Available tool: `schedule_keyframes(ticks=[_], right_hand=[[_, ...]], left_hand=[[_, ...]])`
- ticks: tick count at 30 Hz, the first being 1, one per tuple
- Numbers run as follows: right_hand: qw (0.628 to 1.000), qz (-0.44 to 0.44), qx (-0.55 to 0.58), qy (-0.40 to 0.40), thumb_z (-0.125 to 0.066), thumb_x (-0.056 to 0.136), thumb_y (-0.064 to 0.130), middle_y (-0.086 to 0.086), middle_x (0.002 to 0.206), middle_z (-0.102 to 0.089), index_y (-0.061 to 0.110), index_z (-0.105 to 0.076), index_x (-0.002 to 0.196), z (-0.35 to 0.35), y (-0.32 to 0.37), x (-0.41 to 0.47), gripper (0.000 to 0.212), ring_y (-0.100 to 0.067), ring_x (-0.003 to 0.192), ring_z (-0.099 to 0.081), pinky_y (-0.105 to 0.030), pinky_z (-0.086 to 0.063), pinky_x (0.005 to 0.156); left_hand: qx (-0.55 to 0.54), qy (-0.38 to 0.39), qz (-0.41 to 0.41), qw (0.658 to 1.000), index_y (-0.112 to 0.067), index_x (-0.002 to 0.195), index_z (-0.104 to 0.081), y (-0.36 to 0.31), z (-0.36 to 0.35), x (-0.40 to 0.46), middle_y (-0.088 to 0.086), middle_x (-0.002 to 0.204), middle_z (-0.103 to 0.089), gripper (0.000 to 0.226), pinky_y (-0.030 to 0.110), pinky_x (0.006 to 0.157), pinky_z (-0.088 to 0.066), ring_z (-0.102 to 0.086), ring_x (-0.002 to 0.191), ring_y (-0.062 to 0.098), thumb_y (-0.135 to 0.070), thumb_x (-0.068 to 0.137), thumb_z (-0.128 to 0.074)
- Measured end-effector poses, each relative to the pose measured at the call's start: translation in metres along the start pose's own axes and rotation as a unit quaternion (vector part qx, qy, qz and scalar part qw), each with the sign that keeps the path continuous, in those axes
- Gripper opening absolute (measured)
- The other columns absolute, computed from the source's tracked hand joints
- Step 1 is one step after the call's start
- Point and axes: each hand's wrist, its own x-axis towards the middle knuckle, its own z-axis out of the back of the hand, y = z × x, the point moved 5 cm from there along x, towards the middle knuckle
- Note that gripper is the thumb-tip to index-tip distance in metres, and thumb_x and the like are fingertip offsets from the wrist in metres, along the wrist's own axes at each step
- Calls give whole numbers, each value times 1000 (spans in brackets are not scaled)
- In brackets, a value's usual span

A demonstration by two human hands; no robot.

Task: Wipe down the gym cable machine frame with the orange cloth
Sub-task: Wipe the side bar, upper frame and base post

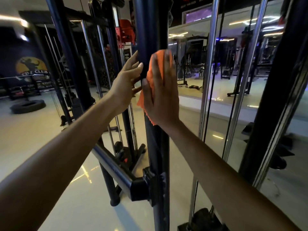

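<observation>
The right hand (160, 90) lies flat, fingers straight, pressing the orange cloth (155, 75) against the dark upright post (156, 147) of the cable machine, just right of centre. The left hand (128, 80), at nine o'clock of the cloth, rests on the post's edge with relaxed, nearly straight fingers, holding nothing. To wipe well, I would keep the palm spread so the cloth stays trapped, run long strokes along the post toward six o'clock, and wrap round its sides. The loose lower corner could slip free.
</observation>
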Motion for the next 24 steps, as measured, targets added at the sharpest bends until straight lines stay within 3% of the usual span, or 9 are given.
schedule_keyframes(ticks=[3,7,10,13,18,21,24], right_hand=[[1000,-10,8,-1,-52,115,29,-21,181,-7,7,-24,171,-3,-6,-19,66,-38,168,-5,-59,-21,132],[997,-35,2,67,-53,115,31,-18,182,-1,12,-18,172,-16,-30,-145,70,-39,168,-4,-62,-30,129],[993,-43,7,114,-52,116,34,-17,182,0,15,-11,171,-19,-38,-196,71,-41,168,-5,-63,-31,128],[994,-51,54,79,-55,113,27,-25,180,-4,9,-14,171,-15,-27,-141,73,-39,168,-5,-59,-19,134],[995,-35,92,18,-57,113,18,-32,176,-13,-4,-26,167,-7,-22,-70,66,-44,166,-13,-60,-23,132],[994,-57,62,69,-54,115,26,-25,179,-8,6,-20,171,-15,-33,-139,68,-40,168,-7,-55,-19,135],[987,-62,33,142,-52,116,32,-19,181,-3,15,-14,171,-20,-52,-233,69,-41,167,-10,-61,-36,126]], left_hand=[[12,-3,10,1000,-50,161,-38,7,1,-3,-3,166,-46,63,63,123,-33,-46,151,28,-44,102,-61],[46,-10,18,999,-43,165,-32,28,-7,-20,-9,153,-60,58,54,120,-39,-60,138,15,-35,111,-52],[45,-18,38,998,-43,165,-33,48,-14,-36,-4,158,-56,62,59,122,-37,-56,143,18,-39,108,-56],[43,-26,51,997,-41,165,-33,62,-19,-49,-10,158,-56,58,55,121,-38,-54,144,14,-36,111,-53],[33,-57,68,996,-39,168,-25,72,-21,-57,-3,174,-30,64,55,125,-34,-41,152,19,-36,111,-54],[29,-50,69,996,-41,167,-27,83,-20,-61,-5,172,-35,62,56,126,-33,-41,153,18,-37,111,-53],[35,-43,65,996,-41,167,-29,91,-19,-66,-6,168,-42,64,57,125,-33,-44,152,16,-40,109,-55]])
